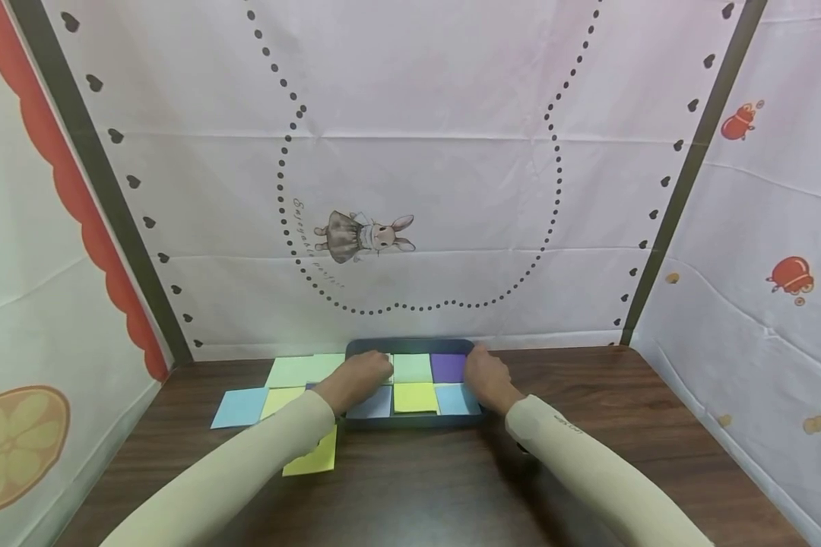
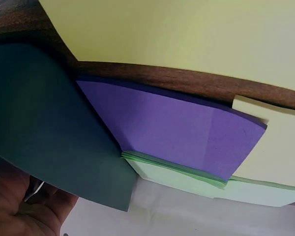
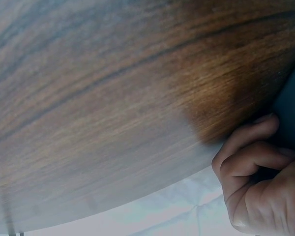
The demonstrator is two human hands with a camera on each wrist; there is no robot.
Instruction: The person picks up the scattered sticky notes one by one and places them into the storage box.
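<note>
A dark tray (image 1: 417, 422) at the back of the table holds pads of sticky notes: pale green (image 1: 413, 368), purple (image 1: 448, 368), grey-blue (image 1: 372, 404), yellow (image 1: 414, 397) and light blue (image 1: 457, 399). Over the tray's back left part, my left hand (image 1: 357, 377) has curled fingers. The left wrist view shows a thin pale edge (image 2: 34, 191), seemingly of a sticky note pad, pinched in it; the hand hides most of that pad. My right hand (image 1: 490, 380) grips the tray's right wall, its bent fingertips (image 3: 266, 123) against the outside.
Left of the tray lie more pads: pale green (image 1: 289, 371), light blue (image 1: 241, 407), pale yellow (image 1: 282, 398), bright yellow (image 1: 317, 456) nearer me, and a purple one (image 2: 172, 128) close by the tray wall. A printed white cloth (image 1: 451, 190) hangs behind the table.
</note>
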